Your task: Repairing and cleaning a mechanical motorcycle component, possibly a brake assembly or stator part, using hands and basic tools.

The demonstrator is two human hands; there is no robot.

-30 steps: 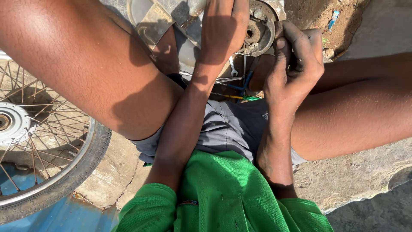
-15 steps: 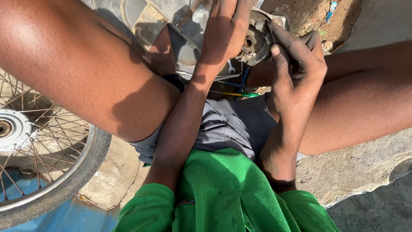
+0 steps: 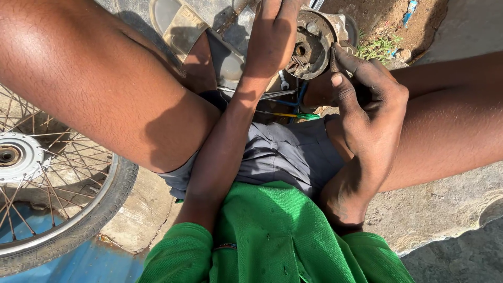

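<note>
The round metal hub plate (image 3: 313, 42) sits at the top of the view, between the person's knees, near the bare ground. It is a greasy, disc-shaped part with a small toothed centre. Its open face is turned toward the camera and slightly to the left. Being round, it shows no clear long axis; the upper rim runs out of frame.

The left hand (image 3: 272, 36) lies over the plate's left edge, back of the hand toward the camera, fingers held together and pressed on the rim. How far the fingertips curl round the part cannot be told, as they are cut off at the top.

The right hand (image 3: 369, 112) is at the plate's right edge. Its thumb and forefinger are pinched together on a small dark piece against the rim; what that piece is cannot be made out. The remaining fingers are curled into the palm.

Just below the plate, on the ground between the legs, lie several hand tools (image 3: 285, 102), one with a yellow-green handle. A sandal (image 3: 181, 26) is at the upper left. A spoked wheel with tyre (image 3: 63, 209) lies at the lower left, partly on a blue surface (image 3: 99, 264). The person wears a green shirt (image 3: 277, 241) and grey shorts (image 3: 285, 154).
</note>
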